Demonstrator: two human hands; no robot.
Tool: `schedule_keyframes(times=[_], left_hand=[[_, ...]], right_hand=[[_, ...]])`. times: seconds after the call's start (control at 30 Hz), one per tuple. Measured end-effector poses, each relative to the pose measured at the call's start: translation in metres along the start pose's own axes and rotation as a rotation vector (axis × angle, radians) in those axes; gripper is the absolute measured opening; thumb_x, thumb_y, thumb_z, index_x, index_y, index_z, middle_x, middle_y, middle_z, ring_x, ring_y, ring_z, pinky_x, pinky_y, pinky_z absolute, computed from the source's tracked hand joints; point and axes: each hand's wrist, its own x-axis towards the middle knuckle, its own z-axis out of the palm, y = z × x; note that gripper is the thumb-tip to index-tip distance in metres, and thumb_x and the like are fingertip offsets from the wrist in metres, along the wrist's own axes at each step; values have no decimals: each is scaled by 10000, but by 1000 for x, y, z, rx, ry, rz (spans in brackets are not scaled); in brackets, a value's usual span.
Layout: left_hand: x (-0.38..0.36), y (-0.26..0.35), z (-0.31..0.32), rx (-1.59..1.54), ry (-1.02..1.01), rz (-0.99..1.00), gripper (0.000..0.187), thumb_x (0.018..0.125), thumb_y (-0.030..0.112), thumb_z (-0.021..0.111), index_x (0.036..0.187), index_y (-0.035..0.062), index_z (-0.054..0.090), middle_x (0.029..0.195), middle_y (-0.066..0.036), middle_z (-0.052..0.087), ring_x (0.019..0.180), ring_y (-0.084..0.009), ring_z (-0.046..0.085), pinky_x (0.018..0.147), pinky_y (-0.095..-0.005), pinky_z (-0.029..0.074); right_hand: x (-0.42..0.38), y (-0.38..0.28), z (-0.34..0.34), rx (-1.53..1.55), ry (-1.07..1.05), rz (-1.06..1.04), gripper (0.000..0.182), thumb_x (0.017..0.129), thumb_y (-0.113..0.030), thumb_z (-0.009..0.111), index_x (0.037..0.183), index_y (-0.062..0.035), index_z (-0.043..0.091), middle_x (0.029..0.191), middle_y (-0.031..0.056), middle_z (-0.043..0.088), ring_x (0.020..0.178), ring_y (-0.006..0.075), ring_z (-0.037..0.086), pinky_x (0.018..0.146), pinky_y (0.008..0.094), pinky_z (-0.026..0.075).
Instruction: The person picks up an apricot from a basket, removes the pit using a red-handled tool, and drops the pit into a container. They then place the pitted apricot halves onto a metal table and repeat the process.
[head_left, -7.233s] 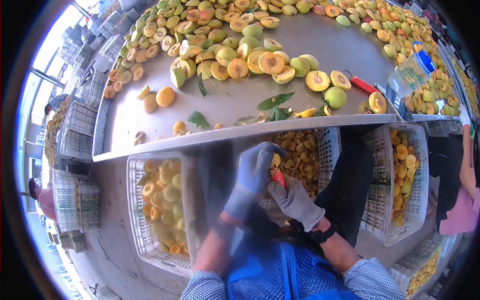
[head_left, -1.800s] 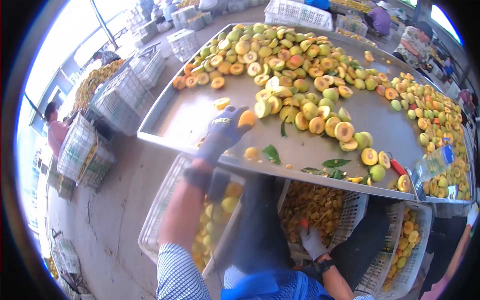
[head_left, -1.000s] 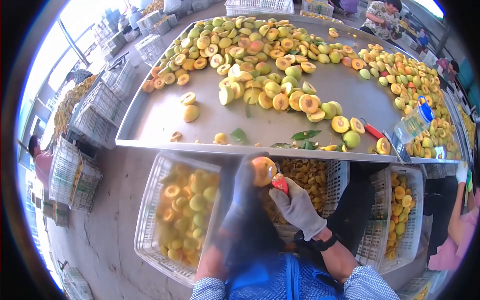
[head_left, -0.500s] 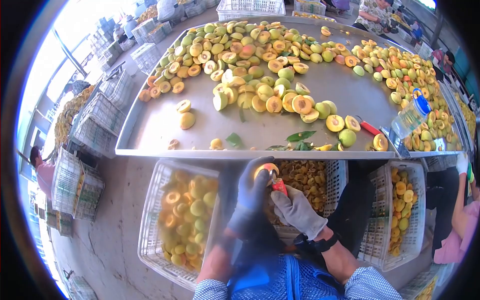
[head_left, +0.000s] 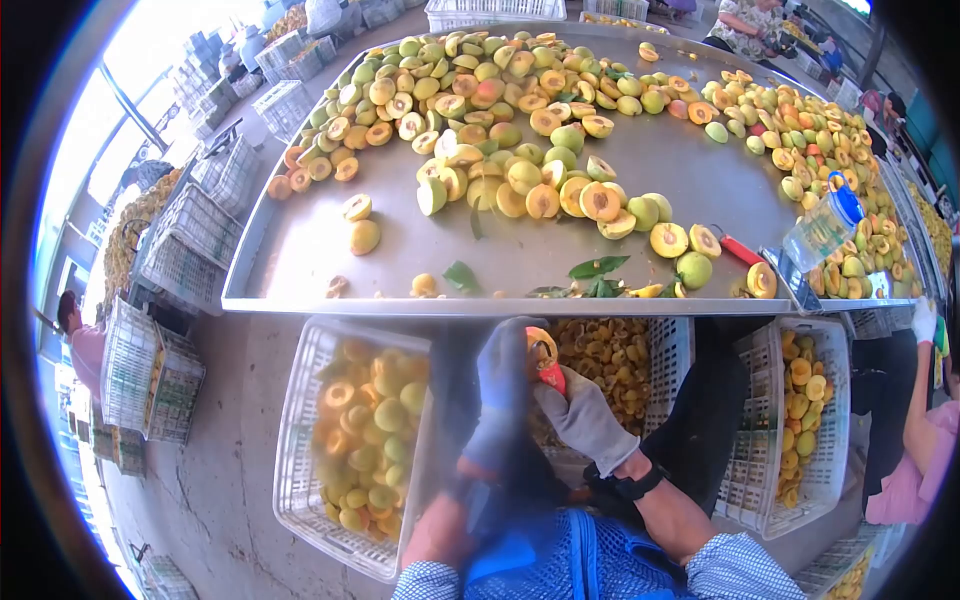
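Observation:
My left hand, in a blurred grey-blue glove, is closed around a peach half just in front of the table edge. In its hollow there is a dark gap, and skin shows orange at the rim. A red-handled tool is gripped by my right hand, also gloved in grey. Its working end meets the fruit, but the tip is hidden. Beneath both hands stands a crate of small brown-orange pieces.
Piles of halved peaches cover the metal table. On its right lie a red-handled knife and a blue-lidded plastic jar. Peach-filled crates stand at left and right. A person's gloved hand is at far right.
The peach half has turned in my left hand, so more of its hollow faces me. Both hands still hold what they held. The whole view has shifted slightly.

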Motion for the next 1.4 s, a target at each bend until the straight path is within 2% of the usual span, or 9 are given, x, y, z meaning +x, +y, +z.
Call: schedule_keyframes(times=[0.37,0.47,0.7,0.77,0.9,1.0,1.17,1.23,1.4], left_hand=[[6,15,3,85,-140,-125,255,950,203,529,911,-12,660,768,-37,631,720,-95,564,680,-251,463],[7,11,2,310,-155,34,233,937,191,548,929,-16,655,752,-49,628,714,-100,568,672,-257,467],[19,-13,-16,286,-358,-65,206,909,167,578,970,-17,650,798,-101,656,778,-128,601,714,-287,489],[21,-27,-23,315,-406,-8,267,938,248,584,988,-12,617,810,0,585,711,-72,516,625,-201,446],[13,10,-10,131,-549,32,451,901,419,583,1004,-18,624,860,-34,623,783,-112,573,737,-256,476],[5,-4,-6,188,-341,36,356,897,326,600,947,-24,636,831,-38,631,787,-113,577,743,-261,475],[7,20,-2,338,-420,17,169,861,138,614,853,-25,658,798,-30,638,754,-100,579,710,-245,481],[11,23,-2,368,-525,30,132,826,91,605,843,-29,658,667,-52,634,620,-101,591,576,-257,468],[10,19,-4,334,-573,54,126,828,77,605,856,-36,653,687,-55,632,629,-100,589,565,-263,468]], right_hand=[[-8,16,4,58,-50,21,295,965,-251,519,1085,11,579,846,99,622,773,159,562,722,309,483],[-11,32,14,116,6,17,289,972,-253,506,1072,6,585,842,52,617,762,127,546,702,297,476],[-18,37,20,296,-93,149,259,975,-293,516,1007,-44,581,774,-38,542,694,57,486,602,242,422],[-21,35,15,292,-62,95,245,975,-303,520,964,-65,577,749,-48,527,670,53,479,577,239,416],[-26,13,2,844,-282,563,349,935,-500,521,873,-156,517,575,-63,411,425,39,341,382,217,241],[-28,11,4,815,-265,519,388,931,-526,510,871,-143,522,554,-70,403,419,48,355,381,223,247],[-26,16,15,619,-132,238,428,922,-553,503,856,-130,507,536,-64,386,395,56,343,379,235,250],[-32,9,6,846,-316,577,440,921,-561,497,864,-124,501,525,-58,375,383,64,326,382,237,252],[-37,5,2,1026,-400,568,453,922,-571,484,863,-122,489,515,-55,356,379,68,301,385,233,239]])
